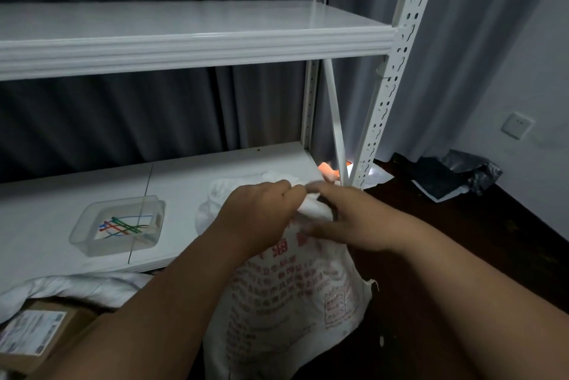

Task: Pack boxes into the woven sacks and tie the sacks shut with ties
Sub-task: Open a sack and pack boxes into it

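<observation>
A white woven sack with red print stands full in front of the lower shelf, its neck gathered into a bunch at the top. My left hand grips the gathered neck from the left, fingers curled round the cloth. My right hand holds the neck from the right, and a dark strip shows between its fingers and the cloth; whether that is a tie I cannot tell. A clear plastic tray on the shelf holds several coloured ties. A cardboard box with a label lies at the lower left.
The white metal rack has an upper shelf above and an upright post just right of the sack. White cloth lies by the box. Dark bags sit on the dark floor at right, near a wall socket.
</observation>
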